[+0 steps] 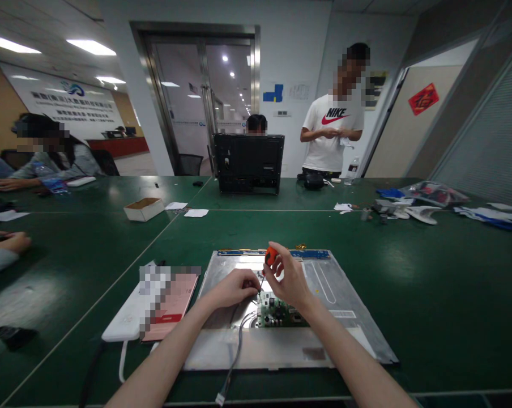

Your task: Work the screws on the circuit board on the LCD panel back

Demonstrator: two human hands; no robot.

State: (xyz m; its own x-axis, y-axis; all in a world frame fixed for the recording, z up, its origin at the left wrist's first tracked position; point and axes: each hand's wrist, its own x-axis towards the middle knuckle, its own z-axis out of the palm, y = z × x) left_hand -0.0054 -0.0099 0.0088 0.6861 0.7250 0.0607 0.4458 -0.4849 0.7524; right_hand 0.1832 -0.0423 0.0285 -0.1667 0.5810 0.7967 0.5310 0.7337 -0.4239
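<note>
A flat metal display panel (281,348) lies on the green table in front of me, with a green circuit board (277,313) on its middle. My right hand (290,280) grips a screwdriver (271,256) by its orange handle; the thin shaft points down at the board's upper left corner. Fingers pinched together, my left hand (239,286) meets the shaft's lower end at that corner. What its fingertips hold, if anything, is hidden. A grey cable bundle (240,340) runs from the board's left side over the panel's front edge to a white connector (220,399).
Left of the panel lie a white power strip (126,317) and a pink booklet (171,317). Farther off are an open cardboard box (144,209), a black monitor (248,164) and a plastic bag (436,192). A person (335,130) stands behind the table; others sit at the left and behind the monitor.
</note>
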